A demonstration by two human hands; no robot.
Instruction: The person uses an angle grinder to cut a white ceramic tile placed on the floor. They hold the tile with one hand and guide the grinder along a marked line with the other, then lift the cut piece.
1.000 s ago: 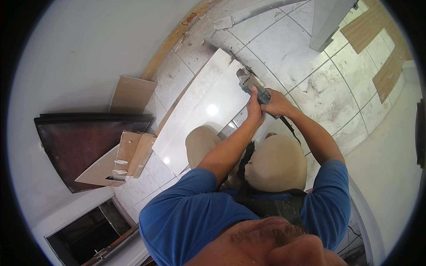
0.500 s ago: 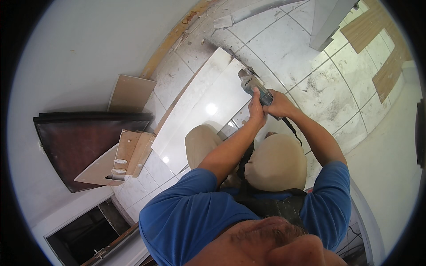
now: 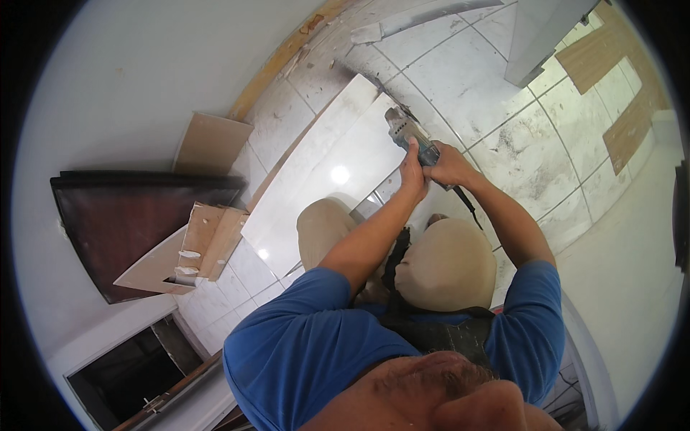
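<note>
Both of my hands are wrapped round a teal and grey angle grinder [image 3: 424, 148]. My left hand [image 3: 412, 172] grips the side of its body, thumb along the top. From the other side, my right hand [image 3: 451, 164] closes round the rear of the body, beside the dark power cord [image 3: 467, 203]. The grinder's metal head is over the far right edge of a glossy white tile slab [image 3: 327, 154], close to a dark, dusty strip. Its disc cannot be made out clearly. The slab lies in front of my bent knees.
To the left, a dark red-brown panel [image 3: 136, 226], broken boards [image 3: 210, 244] and a beige tile piece [image 3: 211, 144] lean near the wall. Dusty white floor tiles [image 3: 460, 86] spread ahead. Wood-look planks [image 3: 625, 129] lie at the far right, past a white upright panel [image 3: 543, 39].
The view has shifted slightly. My hands keep hold of the angle grinder, which stays at nearly the same place along the slab's edge.
</note>
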